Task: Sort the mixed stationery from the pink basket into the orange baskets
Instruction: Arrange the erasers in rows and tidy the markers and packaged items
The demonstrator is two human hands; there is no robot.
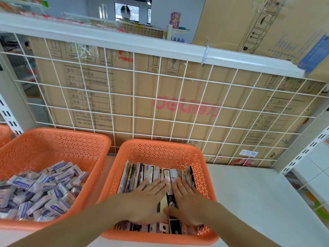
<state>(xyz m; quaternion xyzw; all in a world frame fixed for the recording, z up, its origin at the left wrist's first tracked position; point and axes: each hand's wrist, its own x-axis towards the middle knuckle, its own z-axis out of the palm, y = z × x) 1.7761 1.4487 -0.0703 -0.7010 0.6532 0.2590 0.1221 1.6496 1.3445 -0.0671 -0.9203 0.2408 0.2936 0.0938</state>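
Head view. Two orange perforated baskets are shown side by side on a white shelf (249, 202), set against a white wire grid panel (201, 120) behind which a printed cardboard carton (178, 82) is stood.

The right-hand orange basket (160, 146) is seen to be filled with flat card packs (140, 171), stood on edge in a row from wall to wall. Both hands are laid on top of this row. The left hand (142, 200) is spread palm-down over the packs left of centre, its fingers (156, 187) straight and released – nothing is grasped. The right hand (188, 202) is laid just beside it in the same manner, fingers (184, 184) extended and flat on the packs, nothing enclosed. The two hands are nearly touching at the thumbs, with a dark pack visible in the gap between them.

The left-hand orange basket (53, 132) is seen to hold a loose heap of small purple-and-white boxes (44, 189) (the print is too blurred to be read). It is untouched by either hand.

The corner of a third orange basket (4, 132) is cut off at the left edge – its contents cannot be told. An upper shelf edge (124, 40) is run across the top of the grid.
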